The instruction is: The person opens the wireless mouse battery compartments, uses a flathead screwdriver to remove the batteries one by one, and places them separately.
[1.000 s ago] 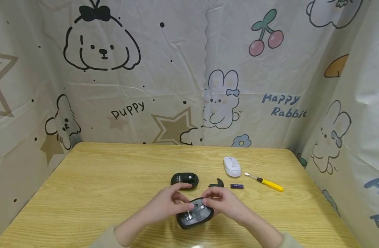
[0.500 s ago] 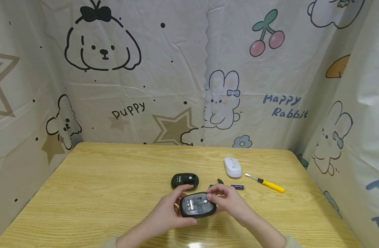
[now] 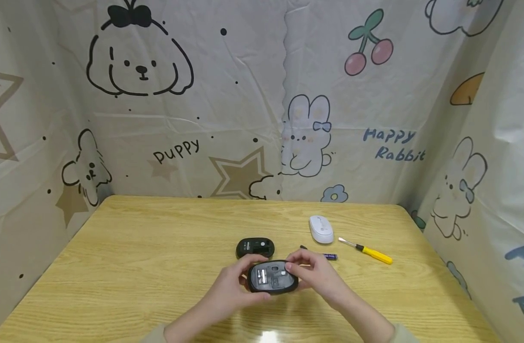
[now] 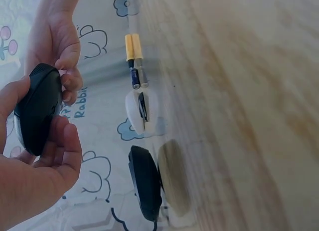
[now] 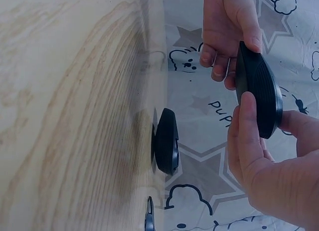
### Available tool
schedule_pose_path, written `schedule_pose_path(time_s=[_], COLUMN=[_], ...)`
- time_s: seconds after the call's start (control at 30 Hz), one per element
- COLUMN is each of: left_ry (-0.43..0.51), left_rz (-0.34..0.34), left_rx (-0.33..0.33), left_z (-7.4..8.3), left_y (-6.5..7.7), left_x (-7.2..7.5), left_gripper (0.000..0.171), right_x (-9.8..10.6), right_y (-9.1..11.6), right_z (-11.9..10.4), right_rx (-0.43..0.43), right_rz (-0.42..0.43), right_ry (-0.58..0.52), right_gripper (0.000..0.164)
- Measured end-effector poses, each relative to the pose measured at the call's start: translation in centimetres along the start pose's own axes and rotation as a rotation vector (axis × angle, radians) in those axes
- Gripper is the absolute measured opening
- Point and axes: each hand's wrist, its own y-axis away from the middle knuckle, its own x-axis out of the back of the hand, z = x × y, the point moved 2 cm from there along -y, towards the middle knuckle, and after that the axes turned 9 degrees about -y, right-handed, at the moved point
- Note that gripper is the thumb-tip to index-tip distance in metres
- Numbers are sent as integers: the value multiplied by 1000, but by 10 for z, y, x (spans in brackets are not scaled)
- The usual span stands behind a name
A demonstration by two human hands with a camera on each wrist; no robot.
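Both hands hold a black computer mouse (image 3: 271, 282) in the air over the table, its grey underside with a white label turned up. My left hand (image 3: 231, 285) grips the left end, thumb along the near edge and fingers at the far edge. At the other end, my right hand (image 3: 318, 272) pinches the mouse, thumb on the underside and fingers beneath. In the left wrist view the mouse (image 4: 39, 111) stands between both hands; the right wrist view shows its ribbed side (image 5: 261, 94).
Behind the hands lies a second black mouse (image 3: 247, 247), underside up, its battery bay uncovered. A purple battery (image 3: 331, 257) and a small black cover piece (image 3: 303, 247) are partly hidden by the right hand. Further right are a white mouse (image 3: 321, 229) and a yellow-handled screwdriver (image 3: 376, 255).
The held mouse has turned from a slant to nearly level and moved slightly away from the person. My left thumb has shifted from its underside to the near edge.
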Motion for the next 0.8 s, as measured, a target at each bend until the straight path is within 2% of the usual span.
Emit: schedule_pose_path(time_s=[0.43, 0.8], left_ry=[41, 26], left_rz=[-1, -44], left_rx=[42, 67], left_z=[6, 5], left_y=[-1, -3], left_x=[8, 8], left_gripper=[61, 64], right_x=[-5, -13], right_y=[-2, -2], right_z=[-5, -3], right_rx=[0, -100], right_rz=[-12, -38], right_ry=[-4, 99], right_gripper=[35, 48])
